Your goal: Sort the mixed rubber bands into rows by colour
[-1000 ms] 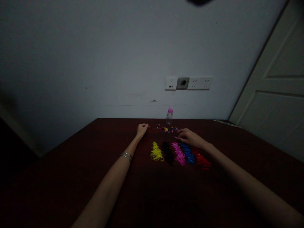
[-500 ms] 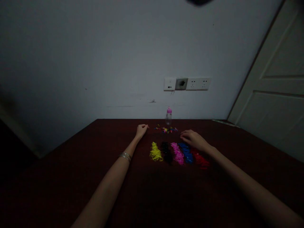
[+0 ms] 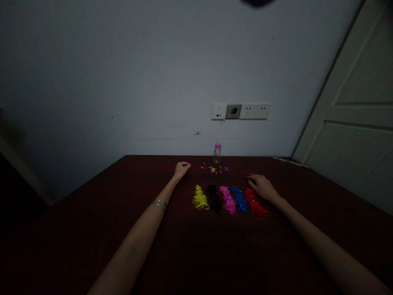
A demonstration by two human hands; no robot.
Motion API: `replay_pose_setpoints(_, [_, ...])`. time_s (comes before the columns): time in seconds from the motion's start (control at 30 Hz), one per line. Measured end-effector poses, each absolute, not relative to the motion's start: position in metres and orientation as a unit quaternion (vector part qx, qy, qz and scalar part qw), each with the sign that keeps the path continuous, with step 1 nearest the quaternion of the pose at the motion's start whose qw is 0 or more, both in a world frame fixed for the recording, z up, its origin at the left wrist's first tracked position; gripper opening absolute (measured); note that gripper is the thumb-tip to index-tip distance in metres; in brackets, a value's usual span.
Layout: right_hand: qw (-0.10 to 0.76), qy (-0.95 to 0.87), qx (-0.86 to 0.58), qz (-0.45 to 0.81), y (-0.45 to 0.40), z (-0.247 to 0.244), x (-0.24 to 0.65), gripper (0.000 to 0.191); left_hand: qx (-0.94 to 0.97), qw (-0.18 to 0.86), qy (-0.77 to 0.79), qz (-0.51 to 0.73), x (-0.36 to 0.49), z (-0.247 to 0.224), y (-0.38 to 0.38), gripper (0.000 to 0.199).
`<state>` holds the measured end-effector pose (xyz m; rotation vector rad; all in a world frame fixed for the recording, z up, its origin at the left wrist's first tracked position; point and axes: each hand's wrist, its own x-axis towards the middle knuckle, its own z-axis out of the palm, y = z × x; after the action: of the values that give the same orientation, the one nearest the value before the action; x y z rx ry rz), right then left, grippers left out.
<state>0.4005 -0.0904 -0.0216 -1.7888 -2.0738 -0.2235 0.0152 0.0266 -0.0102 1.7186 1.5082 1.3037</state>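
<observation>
My left hand (image 3: 181, 169) rests on the table with its fingers curled together in a pinch; anything between them is too small to make out. My right hand (image 3: 261, 187) lies palm down beside the top of the red rubber-band pile (image 3: 255, 204), fingers loosely stretched and thumb apart. Side by side between my arms are more piles of small rubber bands: yellow (image 3: 200, 198), black (image 3: 214, 200), pink (image 3: 228, 200) and blue (image 3: 239, 199). A scatter of mixed-colour bands (image 3: 213, 169) lies farther back, between my two hands.
Behind the mixed bands stands a small clear bottle (image 3: 217, 155) with a pink cap, upright near the wall. The dark red table (image 3: 147, 254) meets the wall (image 3: 153, 82), which carries sockets (image 3: 254, 111). A white panelled door (image 3: 353, 123) is at the right.
My right hand has moved right, from above the blue and red piles to the red pile's far right side, uncovering the red bands. My left hand keeps its place and pinch.
</observation>
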Motion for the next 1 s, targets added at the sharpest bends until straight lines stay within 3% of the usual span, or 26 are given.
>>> replay_pose_setpoints(0.67, [0.208,-0.735,-0.642,-0.065,-0.091,-0.020,0.397,0.037,0.792,0.056,0.590,0.148,0.055,0.024,0.022,0.024])
replay_pose_setpoints(1.0, [0.205,-0.738,-0.640,-0.058,-0.095,-0.015,0.393,0.037,0.781,0.061,0.598,0.170,0.057,0.019,0.025,0.018])
